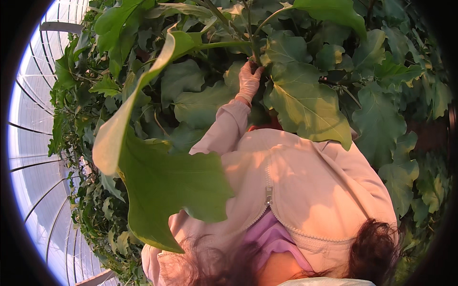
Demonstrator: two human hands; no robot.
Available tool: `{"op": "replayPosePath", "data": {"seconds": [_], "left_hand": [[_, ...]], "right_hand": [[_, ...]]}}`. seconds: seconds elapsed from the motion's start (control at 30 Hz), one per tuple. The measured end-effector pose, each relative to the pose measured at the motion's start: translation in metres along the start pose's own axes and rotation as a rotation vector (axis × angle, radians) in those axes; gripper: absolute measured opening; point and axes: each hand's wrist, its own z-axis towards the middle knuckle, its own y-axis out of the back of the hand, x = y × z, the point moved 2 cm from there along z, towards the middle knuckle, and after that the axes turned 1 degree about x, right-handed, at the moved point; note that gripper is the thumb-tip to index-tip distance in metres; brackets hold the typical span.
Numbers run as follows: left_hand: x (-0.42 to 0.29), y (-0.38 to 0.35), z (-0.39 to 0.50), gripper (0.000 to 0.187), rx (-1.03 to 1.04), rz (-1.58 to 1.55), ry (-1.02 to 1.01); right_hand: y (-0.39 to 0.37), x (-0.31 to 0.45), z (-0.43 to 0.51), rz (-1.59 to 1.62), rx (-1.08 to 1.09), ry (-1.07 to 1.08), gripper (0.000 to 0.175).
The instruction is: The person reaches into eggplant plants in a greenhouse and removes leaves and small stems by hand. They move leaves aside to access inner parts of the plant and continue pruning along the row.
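Observation:
My left hand [249, 81], in a thin pale glove, reaches forward among the leaves. Its thumb and fingers close around the stem [255, 50] of a leafy plant that looks like an eggplant. Leaf stalks [225, 44] branch off just above the fingertips. To the right of the hand hangs a broad, partly sunlit leaf [307, 103]. My right hand is out of sight; its sleeve [357, 171] runs forward and disappears behind that leaf.
A large curled leaf [171, 186] hangs close to the camera, covering part of my left sleeve and jacket [315, 193]. Dense foliage [379, 118] surrounds me. Along the left rim curves a translucent greenhouse cover [35, 143] with dark ribs.

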Motion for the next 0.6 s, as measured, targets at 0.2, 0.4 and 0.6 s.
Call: {"op": "replayPosePath", "data": {"seconds": [0.2, 0.4, 0.6], "left_hand": [[-0.01, 0.014, 0.0, 0.034, -0.037, 0.114, 0.06], [-0.025, 0.031, -0.07, 0.04, 0.568, 0.009, 0.357], [0.003, 0.078, -0.154, 0.042, 0.664, 0.918, -0.188]], "right_hand": [[-0.002, 0.0, -0.005, 0.084, -0.02, 0.026, 0.018], [0.011, -0.025, -0.042, 0.291, -0.069, -0.048, 0.017], [-0.01, -0.021, -0.14, 0.948, 0.331, -0.105, 0.017]]}}
